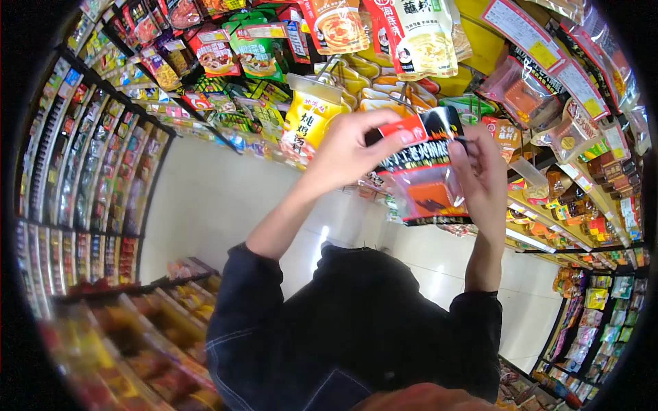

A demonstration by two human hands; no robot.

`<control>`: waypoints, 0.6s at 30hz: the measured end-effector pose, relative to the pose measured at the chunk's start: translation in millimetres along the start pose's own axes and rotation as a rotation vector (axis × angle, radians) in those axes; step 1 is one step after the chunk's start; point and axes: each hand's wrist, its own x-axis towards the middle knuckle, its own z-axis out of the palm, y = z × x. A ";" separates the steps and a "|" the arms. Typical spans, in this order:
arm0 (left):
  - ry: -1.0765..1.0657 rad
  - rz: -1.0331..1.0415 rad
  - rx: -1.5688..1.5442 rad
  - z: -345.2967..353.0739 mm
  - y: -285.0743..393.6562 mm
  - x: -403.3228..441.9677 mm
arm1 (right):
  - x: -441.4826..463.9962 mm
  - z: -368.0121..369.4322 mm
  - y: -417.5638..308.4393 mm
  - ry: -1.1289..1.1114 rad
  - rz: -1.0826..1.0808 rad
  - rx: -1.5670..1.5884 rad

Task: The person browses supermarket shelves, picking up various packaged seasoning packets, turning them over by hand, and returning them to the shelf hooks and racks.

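Observation:
A black and red hot pot base packet (419, 179) is held up in front of the shelves, with an orange-red block showing through its clear window. My left hand (358, 144) grips its upper left corner, thumb lying on the front. On the right edge, my right hand (482, 168) is closed with the thumb across the face and the fingers behind, partly hidden. A yellow pouch (312, 118) hangs just left of my left hand. Directly behind the held packet are orange and white pouches (391, 97), partly covered by my hands.
Hanging red pouches (334, 27) and a cream pouch (426, 42) fill the rack ahead. A similar packet (524, 92) is at the right beside price labels (541, 51). Stocked shelves (82, 178) line the left; a blurred display bin (147, 322) stands lower left. Pale tiled floor (199, 198) lies below.

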 end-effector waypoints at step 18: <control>0.312 0.127 -0.378 -167.5 11.6 127.0 | 172.8 113.3 -9.2 0.115 -0.390 0.311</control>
